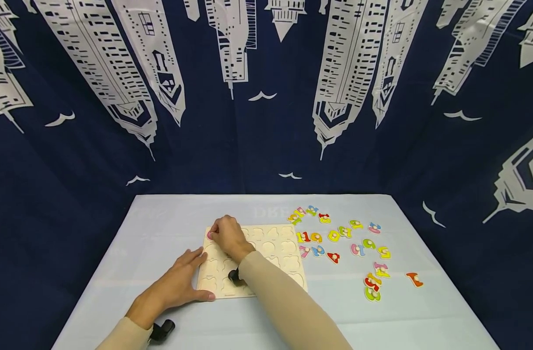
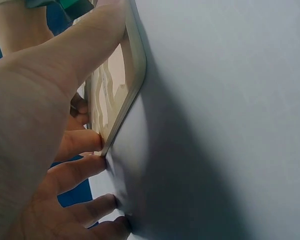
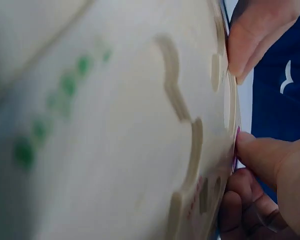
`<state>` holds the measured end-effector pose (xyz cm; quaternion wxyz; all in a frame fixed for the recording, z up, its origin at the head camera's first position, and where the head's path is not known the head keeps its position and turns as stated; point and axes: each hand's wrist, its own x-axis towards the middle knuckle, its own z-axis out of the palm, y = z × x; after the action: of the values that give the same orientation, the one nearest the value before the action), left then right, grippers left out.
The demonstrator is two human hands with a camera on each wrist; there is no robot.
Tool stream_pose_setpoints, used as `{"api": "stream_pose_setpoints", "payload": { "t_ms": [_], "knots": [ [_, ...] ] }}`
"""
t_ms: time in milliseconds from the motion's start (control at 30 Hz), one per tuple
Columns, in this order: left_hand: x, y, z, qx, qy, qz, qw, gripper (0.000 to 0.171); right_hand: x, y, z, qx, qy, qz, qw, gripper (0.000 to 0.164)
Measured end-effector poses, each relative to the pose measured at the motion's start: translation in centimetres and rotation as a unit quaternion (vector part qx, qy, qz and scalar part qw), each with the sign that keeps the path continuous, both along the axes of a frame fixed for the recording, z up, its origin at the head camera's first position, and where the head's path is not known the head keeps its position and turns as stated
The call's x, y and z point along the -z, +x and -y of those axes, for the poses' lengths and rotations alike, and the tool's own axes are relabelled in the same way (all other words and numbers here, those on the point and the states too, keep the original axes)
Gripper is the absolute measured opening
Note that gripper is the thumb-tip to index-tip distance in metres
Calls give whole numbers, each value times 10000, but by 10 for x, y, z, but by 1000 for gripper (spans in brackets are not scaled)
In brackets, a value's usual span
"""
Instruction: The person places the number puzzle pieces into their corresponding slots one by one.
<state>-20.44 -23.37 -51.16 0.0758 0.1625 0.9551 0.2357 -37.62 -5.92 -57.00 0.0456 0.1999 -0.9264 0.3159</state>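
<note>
A pale wooden puzzle board (image 1: 288, 265) with shaped recesses lies on the white table. My right hand (image 1: 231, 238) reaches over its far left corner and pinches a small pink puzzle piece (image 1: 210, 236); the fingers hide most of this piece. In the right wrist view only a thin pink edge (image 3: 237, 145) shows beside the thumb. At the board's near left corner, my left hand (image 1: 176, 279) has its fingers spread, with the thumb on the near edge and fingertips at the left edge. The left wrist view shows the thumb (image 2: 97, 35) pressing the board's rim.
Several coloured puzzle pieces (image 1: 345, 232), shaped like letters or numbers, lie scattered right of the board. A red piece (image 1: 415, 279) sits apart at the far right. Behind the white table (image 1: 170, 218) hangs a dark blue cloth (image 1: 240, 146) with white building prints.
</note>
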Motion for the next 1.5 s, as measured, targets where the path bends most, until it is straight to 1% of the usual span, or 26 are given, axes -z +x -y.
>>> {"api": "stream_pose_setpoints", "payload": {
  "t_ms": [67, 167, 200, 233, 267, 400, 533, 767, 1000, 1200, 1333, 1500],
  "knots": [
    [0, 1, -1, -25, 6, 25, 10000, 126, -11, 9, -4, -60, -46, 32, 10000, 10],
    [-1, 1, -2, 2, -29, 17, 10000, 126, -36, 28, -11, -211, -59, 218, 9995, 7],
    [-1, 1, -3, 1, -23, 30, 10000, 126, -44, 35, -14, -268, -23, 271, 9993, 7],
    [-1, 2, -3, 6, -26, 27, 10000, 126, -48, 39, -17, -296, -14, 331, 9990, 8],
    [-1, 2, -4, 8, -27, 26, 10000, 125, -55, 44, -20, -340, 3, 458, 9984, 12],
    [-2, 3, -4, -2, -48, -14, 10000, 126, -65, 52, -33, -386, 161, 402, 9983, 21],
    [0, 2, -3, -22, -78, -36, 10000, 127, -69, 57, -53, -382, 141, 231, 9989, 22],
    [0, -2, -4, -45, -159, 44, 9999, 126, -76, 67, -101, -357, 27, 95, 9993, 23],
    [2, -3, -4, -97, -193, 68, 9997, 128, -84, 80, -141, -250, 105, -144, 9995, 22],
    [1, -3, -4, -119, -225, 44, 9997, 128, -86, 92, -179, -30, 217, -209, 9995, 24],
    [0, -3, -5, -65, -228, 2, 9997, 127, -84, 101, -213, 226, 298, -234, 9990, 24],
    [0, -3, -6, -75, -262, -8, 9996, 127, -78, 113, -258, 467, 412, -311, 9976, 25]
  ]
}}
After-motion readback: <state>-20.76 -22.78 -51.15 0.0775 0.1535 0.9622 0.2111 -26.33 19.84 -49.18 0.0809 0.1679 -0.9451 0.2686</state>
